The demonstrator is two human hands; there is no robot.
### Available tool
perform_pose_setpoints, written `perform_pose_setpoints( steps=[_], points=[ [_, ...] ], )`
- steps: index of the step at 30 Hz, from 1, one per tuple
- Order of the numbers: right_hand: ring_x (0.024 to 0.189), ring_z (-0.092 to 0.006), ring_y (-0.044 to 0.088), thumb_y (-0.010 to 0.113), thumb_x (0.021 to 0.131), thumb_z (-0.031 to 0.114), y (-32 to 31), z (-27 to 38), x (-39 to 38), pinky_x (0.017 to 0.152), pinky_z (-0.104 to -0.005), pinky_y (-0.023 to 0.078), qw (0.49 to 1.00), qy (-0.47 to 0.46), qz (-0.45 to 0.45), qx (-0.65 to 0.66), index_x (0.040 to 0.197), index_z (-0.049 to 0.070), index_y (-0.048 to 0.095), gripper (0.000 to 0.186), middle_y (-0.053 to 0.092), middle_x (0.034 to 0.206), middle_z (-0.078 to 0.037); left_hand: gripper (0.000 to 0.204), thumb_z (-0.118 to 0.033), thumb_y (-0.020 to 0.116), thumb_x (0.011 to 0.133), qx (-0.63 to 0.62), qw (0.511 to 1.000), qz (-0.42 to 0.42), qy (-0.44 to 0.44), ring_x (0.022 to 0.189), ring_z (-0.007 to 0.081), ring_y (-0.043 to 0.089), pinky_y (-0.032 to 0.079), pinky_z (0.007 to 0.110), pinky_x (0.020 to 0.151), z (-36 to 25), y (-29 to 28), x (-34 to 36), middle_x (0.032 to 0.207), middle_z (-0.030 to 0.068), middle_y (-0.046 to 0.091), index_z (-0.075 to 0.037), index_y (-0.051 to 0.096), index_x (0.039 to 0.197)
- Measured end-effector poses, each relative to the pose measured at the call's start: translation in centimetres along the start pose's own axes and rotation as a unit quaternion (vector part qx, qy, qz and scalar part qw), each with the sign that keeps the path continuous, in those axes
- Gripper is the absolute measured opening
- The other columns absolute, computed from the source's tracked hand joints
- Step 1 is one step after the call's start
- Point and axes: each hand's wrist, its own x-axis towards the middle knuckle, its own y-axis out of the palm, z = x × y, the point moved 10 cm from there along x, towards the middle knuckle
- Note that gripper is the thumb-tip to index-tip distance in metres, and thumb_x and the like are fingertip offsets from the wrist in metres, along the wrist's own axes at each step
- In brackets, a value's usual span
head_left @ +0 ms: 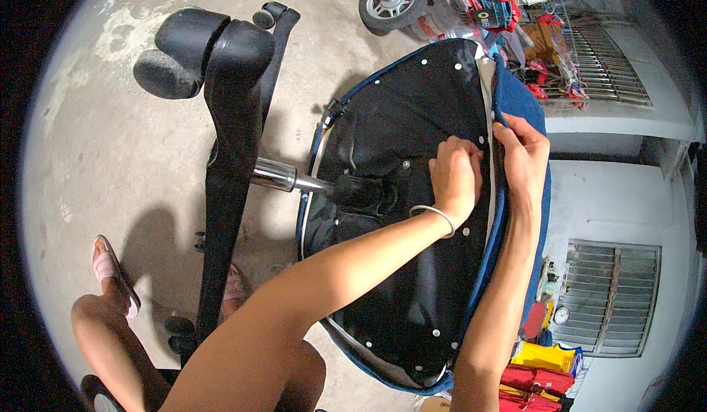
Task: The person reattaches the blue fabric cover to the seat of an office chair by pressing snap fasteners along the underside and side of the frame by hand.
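Note:
An office chair lies tipped over, its black five-legged base (232, 110) with casters at left and its chrome gas post (272, 173) running into the seat. The seat's black underside (412, 287) has white fastener dots, a pale strip along the rim and blue fabric (524, 92) round it. My left hand (455, 178), wearing a white bracelet, is closed with curled fingers against the black underside near the right rim; whether anything is in them is hidden. My right hand (524, 160) grips the blue fabric edge just right of it, thumb on the rim.
A motorbike wheel (385, 3) and piled bags (482, 0) stand at the back. A white wall (615, 191) with barred windows (605, 298) runs along the right. Red and yellow cloths (541, 357) are at lower right. My sandalled foot (110, 268) rests on the concrete floor (110, 154).

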Motion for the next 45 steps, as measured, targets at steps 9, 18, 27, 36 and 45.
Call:
perform_pose_setpoints(
  steps=[9, 18, 27, 36, 45],
  points=[
    [0.072, -0.0063, 0.053, 0.06, 0.079, 0.005, -0.2, -0.8, -0.6, 0.065, -0.0202, 0.042, 0.996, 0.041, -0.003, 0.078, 0.097, -0.002, 0.066, 0.019, 0.064, 0.083, -0.001, 0.033, -0.002, 0.06, 0.08, -0.079, 0.995, 0.028, 0.059, 0.08, 0.0257, 0.057, 0.048, 0.034, 0.071, 1.0, -1.4, 2.8, 0.098, 0.015, 0.054, -0.006, 0.051, 0.112],
    [0.071, -0.006, 0.054, 0.058, 0.081, 0.002, -0.1, -0.2, -0.2, 0.064, -0.0194, 0.042, 0.988, 0.022, 0.008, 0.151, 0.096, -0.001, 0.066, 0.018, 0.064, 0.083, -0.001, 0.021, -0.023, 0.049, 0.085, -0.092, 0.888, 0.235, 0.385, 0.084, 0.0233, 0.055, 0.045, 0.034, 0.072, -4.0, 1.7, 9.1, 0.083, 0.0086, 0.056, -0.006, 0.06, 0.084],
    [0.074, -0.0089, 0.051, 0.059, 0.079, 0.001, 0.6, 1.3, -0.7, 0.067, -0.0221, 0.04, 0.995, -0.064, 0.054, -0.05, 0.096, -0.005, 0.064, 0.019, 0.058, 0.078, -0.004, 0.024, -0.01, 0.05, 0.072, 0.21, 0.784, 0.465, 0.353, 0.091, 0.0377, 0.06, 0.046, 0.045, 0.076, -4.9, 7.2, 10.2, 0.089, 0.0252, 0.061, 0.003, 0.06, 0.089],
    [0.066, -0.0336, 0.054, 0.058, 0.079, 0.004, 3.2, 4.6, -1.5, 0.06, -0.0377, 0.042, 0.934, -0.182, 0.087, -0.294, 0.084, -0.004, 0.061, 0.01, 0.051, 0.073, -0.017, 0.018, -0.009, 0.055, 0.065, 0.245, 0.688, 0.609, 0.311, 0.058, 0.0194, 0.052, 0.04, 0.036, 0.052, -3.9, 10.8, 11.1, 0.063, 0.0103, 0.058, 0.005, 0.06, 0.074],
    [0.079, -0.0366, 0.058, 0.051, 0.076, 0.0, 5.4, 3.9, -1.9, 0.067, -0.0435, 0.048, 0.854, -0.203, 0.14, -0.459, 0.079, -0.001, 0.054, 0.005, 0.053, 0.082, -0.019, 0.015, -0.013, 0.061, 0.07, 0.279, 0.663, 0.66, 0.217, 0.051, 0.0173, 0.047, 0.037, 0.035, 0.045, -1.7, 12.7, 11.5, 0.059, 0.0055, 0.052, 0.002, 0.059, 0.067]
  ],
)
